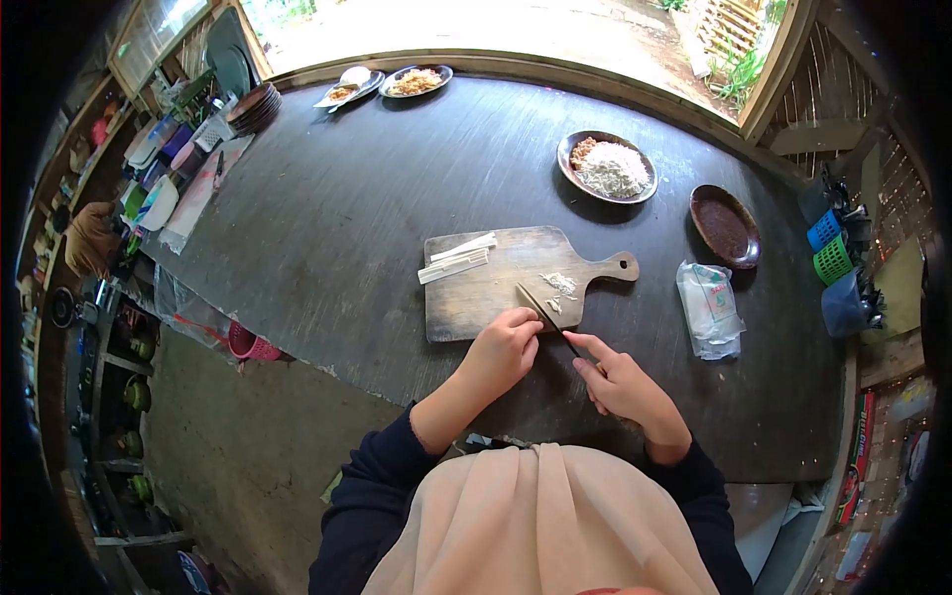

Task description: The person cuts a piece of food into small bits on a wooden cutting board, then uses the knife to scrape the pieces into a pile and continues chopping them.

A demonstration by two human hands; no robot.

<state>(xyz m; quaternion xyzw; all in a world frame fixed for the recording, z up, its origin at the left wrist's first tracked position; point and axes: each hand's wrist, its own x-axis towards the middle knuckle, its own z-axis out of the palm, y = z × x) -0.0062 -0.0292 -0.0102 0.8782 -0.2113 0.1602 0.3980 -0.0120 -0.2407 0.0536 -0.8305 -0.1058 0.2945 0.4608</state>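
Two hands meet at the near edge of the cutting board, with a knife between them.
The right hand [625,387] has its grip clenched on the handle of the knife [541,309], forefinger along the back. The blade slants away and to the left over the wooden cutting board [476,297], just beside the left hand [504,347]. That hand is curled on the board; if its grip holds something, I cannot tell. Some chopped white bits [558,286] lie just past the blade, and white strips [456,260] at the far left corner. On the worktop [347,218], a plastic bag [709,307] lies well to the right.
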